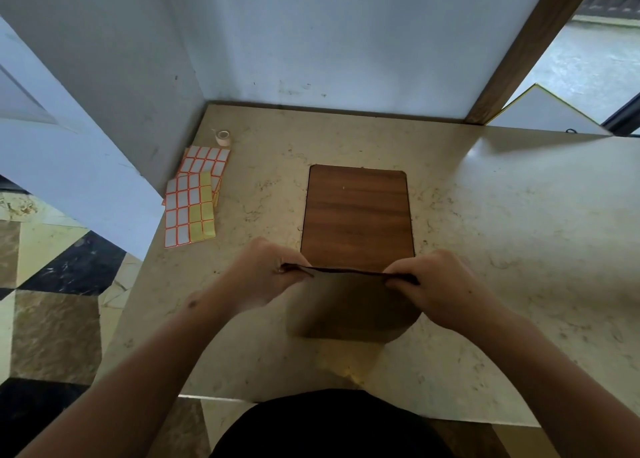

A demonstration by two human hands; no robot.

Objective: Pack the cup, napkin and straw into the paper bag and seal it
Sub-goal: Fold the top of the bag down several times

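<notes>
Hands (263,277) pinching paper bag (349,305) top, contents hidden

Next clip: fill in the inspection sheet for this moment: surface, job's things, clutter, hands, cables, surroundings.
Surface: beige marble-look counter, with a wooden board lying flat on it.
Job's things: brown paper bag stands at the near edge, its top pressed flat; cup, napkin and straw not visible.
Clutter: label sticker sheets and a small tape roll at far left.
Hands: left hand and right hand each pinch an end of the bag's top edge.
Cables: nothing seen.
Surroundings: white walls, wooden post, patterned floor tiles.
</notes>
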